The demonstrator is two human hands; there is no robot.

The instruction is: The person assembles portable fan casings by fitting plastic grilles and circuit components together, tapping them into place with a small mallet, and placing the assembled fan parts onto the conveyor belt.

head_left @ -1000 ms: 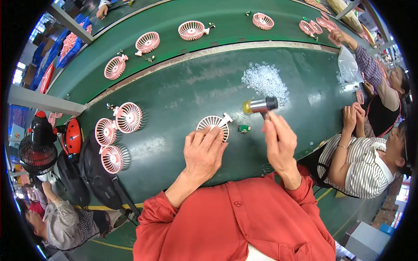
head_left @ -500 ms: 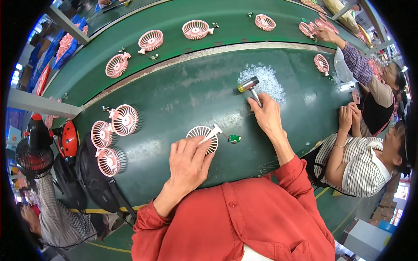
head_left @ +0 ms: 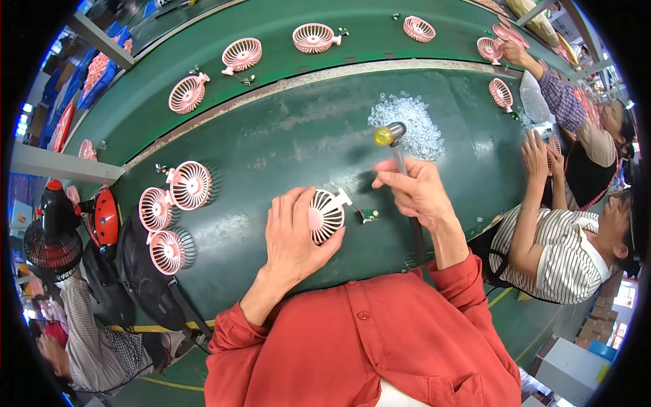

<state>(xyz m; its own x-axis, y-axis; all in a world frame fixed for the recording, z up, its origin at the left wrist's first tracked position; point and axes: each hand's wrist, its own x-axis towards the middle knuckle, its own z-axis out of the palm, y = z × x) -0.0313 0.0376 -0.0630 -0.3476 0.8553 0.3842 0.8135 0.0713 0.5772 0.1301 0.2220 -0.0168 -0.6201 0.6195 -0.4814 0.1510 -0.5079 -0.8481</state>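
My left hand (head_left: 293, 237) is closed around the rim of a pink slotted fan grille (head_left: 327, 218) lying on the green table in front of me. A short white arm sticks out from the grille's upper right, and a thin wire runs from it to a small green circuit board (head_left: 369, 215) on the tabletop. In my right hand (head_left: 422, 193) is a mallet (head_left: 391, 133) with a yellow face on one end of its dark head. Its handle passes behind my fingers and comes out below them. The mallet head is raised in front of a heap of small clear plastic pieces (head_left: 413, 119).
Three pink fan grilles (head_left: 190, 185) lie at the left. Beyond the table's pale edge, a green conveyor belt (head_left: 271, 68) carries several more. A bag and a red-and-black fan (head_left: 54, 237) stand at far left. Co-workers sit at right, one in a striped shirt (head_left: 542, 251).
My left hand has shifted around the grille, which has turned in my grip. The mallet has tilted so its yellow face points toward me. Grilles on the belt have slid to the right.
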